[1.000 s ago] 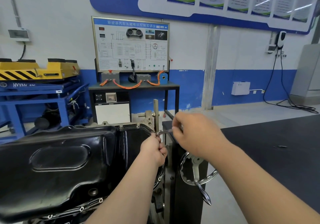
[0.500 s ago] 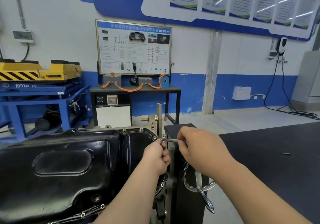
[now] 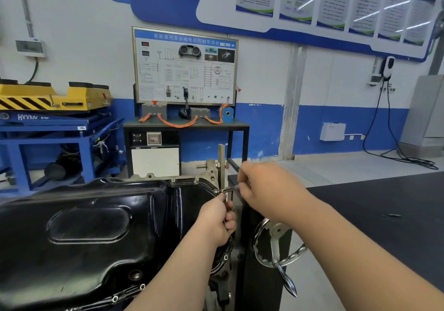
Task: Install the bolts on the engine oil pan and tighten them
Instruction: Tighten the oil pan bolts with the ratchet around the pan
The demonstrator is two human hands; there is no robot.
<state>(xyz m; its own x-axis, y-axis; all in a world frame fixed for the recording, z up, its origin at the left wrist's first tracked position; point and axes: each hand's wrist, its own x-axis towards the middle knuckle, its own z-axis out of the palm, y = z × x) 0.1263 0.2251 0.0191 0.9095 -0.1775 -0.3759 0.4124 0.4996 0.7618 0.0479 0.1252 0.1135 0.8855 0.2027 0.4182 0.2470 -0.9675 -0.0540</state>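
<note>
One wide-angle camera on the person's head looks forward and a little downward. It sits close above the black oil pan (image 3: 84,233), which fills the lower left; both forearms (image 3: 182,274) enter from the bottom edge, and the blue-and-white wall (image 3: 264,130) stands well beyond.

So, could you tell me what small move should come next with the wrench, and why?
Probably a short tightening turn of the wrench: the right hand grips its handle, the left hand holds its head, seated at the corner of the oil pan.
</note>
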